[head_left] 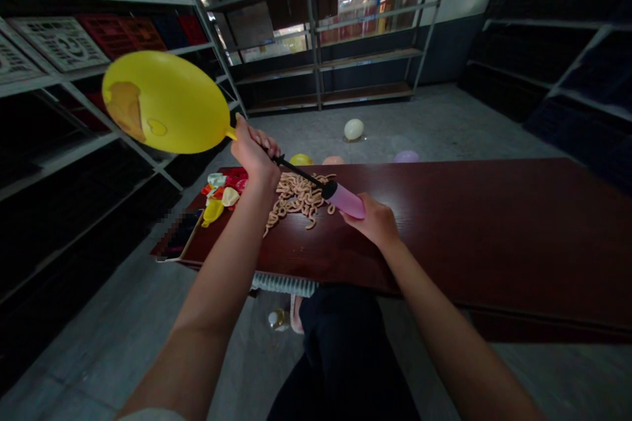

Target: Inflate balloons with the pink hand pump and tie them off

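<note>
A large yellow balloon [180, 102], inflated and with a brown printed patch, extends to the left from my left hand [254, 148]. That hand is closed around the balloon's neck and the nozzle end of a hand pump. The pump's black rod [303, 172] is drawn out between my hands, and its pink barrel [348, 200] is in my right hand [378, 220], whose fingers are wrapped round it. Exactly how the neck sits on the nozzle is hidden by my left hand. Below the pump, a heap of beige curly strands [296, 197] lies on the dark red table [444, 223].
Uninflated balloons [217, 200] in several colours lie at the table's left end. Beyond the table, a white balloon [354, 129] and a purple balloon [407, 156] are on the floor. Metal shelves [316, 66] stand behind, and a bottle [278, 320] is beneath.
</note>
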A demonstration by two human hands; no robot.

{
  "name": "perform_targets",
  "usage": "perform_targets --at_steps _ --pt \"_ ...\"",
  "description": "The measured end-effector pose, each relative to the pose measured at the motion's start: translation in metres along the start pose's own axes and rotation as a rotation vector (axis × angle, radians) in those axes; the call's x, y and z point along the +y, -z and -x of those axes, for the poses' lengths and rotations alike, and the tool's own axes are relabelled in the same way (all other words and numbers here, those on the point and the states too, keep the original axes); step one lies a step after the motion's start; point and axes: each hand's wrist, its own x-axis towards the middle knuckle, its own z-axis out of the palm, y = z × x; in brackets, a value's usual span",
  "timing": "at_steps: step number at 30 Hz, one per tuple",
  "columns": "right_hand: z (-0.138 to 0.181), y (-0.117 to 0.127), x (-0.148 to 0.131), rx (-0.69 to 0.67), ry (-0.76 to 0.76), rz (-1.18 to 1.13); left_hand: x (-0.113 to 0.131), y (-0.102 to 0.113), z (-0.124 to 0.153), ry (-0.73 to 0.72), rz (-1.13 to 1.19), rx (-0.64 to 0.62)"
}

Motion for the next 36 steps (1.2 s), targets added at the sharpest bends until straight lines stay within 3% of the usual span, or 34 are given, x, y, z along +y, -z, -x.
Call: perform_targets --at_steps 6,9,13,22,27,31,36 --pt "-0.003 -0.004 0.003 0.041 -0.082 0.003 -0.057 -0.024 0.03 0.037 -0.028 -0.11" --pt "-0.003 -0.004 0.003 0.05 -0.114 0.032 -0.088 -0.021 0.048 0.118 -0.066 -0.14" --pt "-0.004 -0.004 0.001 0.022 -0.075 0.101 -0.105 -0.002 0.053 0.21 -0.054 -0.043" --pt "0.0 -0.003 -0.008 -0.048 0.108 0.116 -0.062 0.048 0.027 0.227 0.0 0.073" --pt "0.003 -0.002 -0.007 -0.05 0.148 0.094 -0.028 0.062 0.001 0.186 -0.003 0.144" --pt "0.003 -0.005 -0.005 0.0 0.15 0.051 0.0 0.051 -0.02 0.165 -0.008 0.158" --pt "0.002 -0.005 -0.003 0.06 0.101 0.01 0.01 0.013 -0.021 0.092 0.003 0.033"
